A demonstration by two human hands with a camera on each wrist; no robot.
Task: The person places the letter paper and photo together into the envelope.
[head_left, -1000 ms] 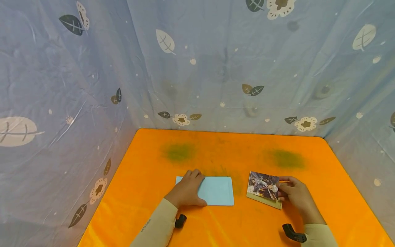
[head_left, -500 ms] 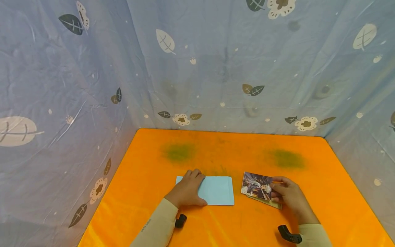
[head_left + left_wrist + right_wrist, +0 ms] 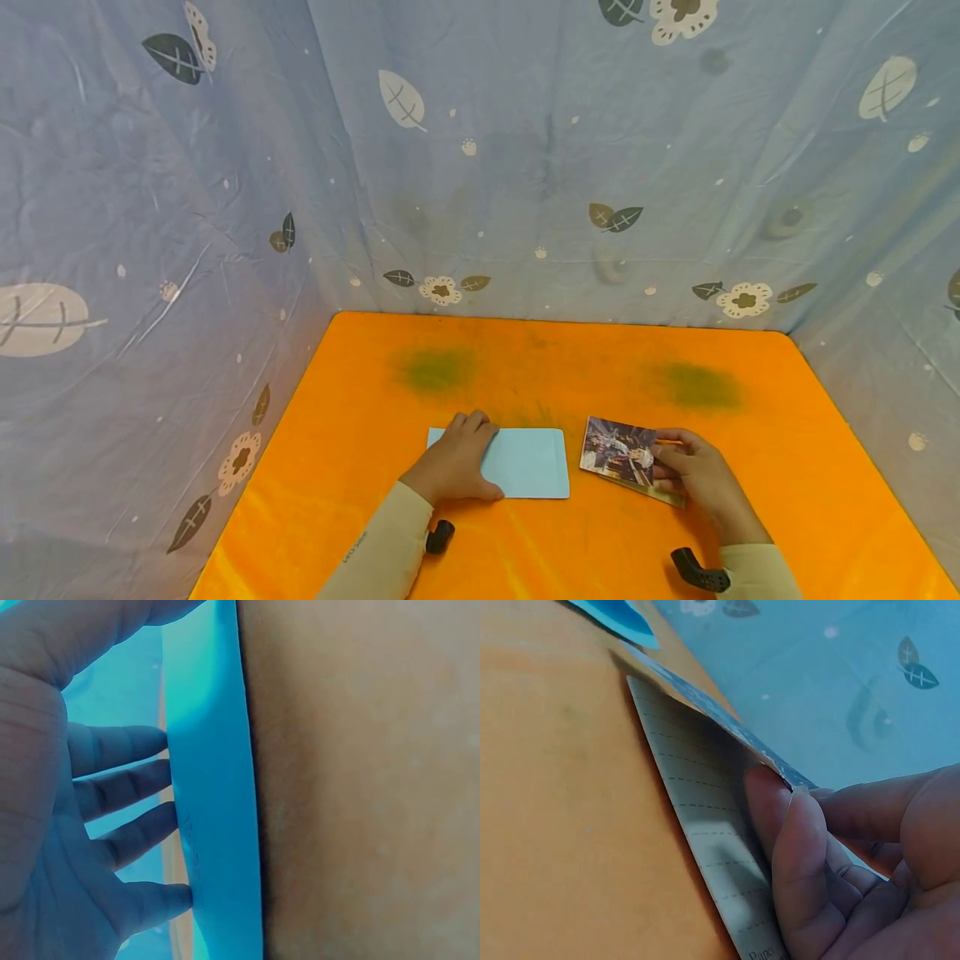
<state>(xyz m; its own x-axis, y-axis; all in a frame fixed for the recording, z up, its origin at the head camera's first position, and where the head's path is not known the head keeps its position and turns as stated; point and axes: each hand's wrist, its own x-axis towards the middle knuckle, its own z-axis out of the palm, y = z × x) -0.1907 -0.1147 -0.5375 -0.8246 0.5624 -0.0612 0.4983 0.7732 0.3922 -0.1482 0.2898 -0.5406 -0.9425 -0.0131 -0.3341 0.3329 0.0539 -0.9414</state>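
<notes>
A light blue envelope (image 3: 528,462) lies flat on the orange table. My left hand (image 3: 459,458) spreads over its left half, thumb along the near edge and fingers toward the far edge. In the left wrist view, fairly straight fingertips (image 3: 180,896) touch the envelope (image 3: 217,780). My right hand (image 3: 705,475) pinches the right end of a dark picture card (image 3: 618,450), tilted up a little. Partly beneath it is a beige card (image 3: 660,493); the right wrist view shows dashed lines on this beige card (image 3: 697,802). Much of its surface is hidden by the picture card.
The orange table (image 3: 555,358) has two greenish smudges toward the back. Grey-blue curtains (image 3: 525,167) printed with leaves and flowers surround its back and sides. A black camera mount (image 3: 697,571) hangs by the right wrist, and another black mount (image 3: 439,537) by the left.
My right hand has moved left with the picture card, bringing it closer to the envelope. The beige card's near right corner has stayed in place. My left hand has not moved.
</notes>
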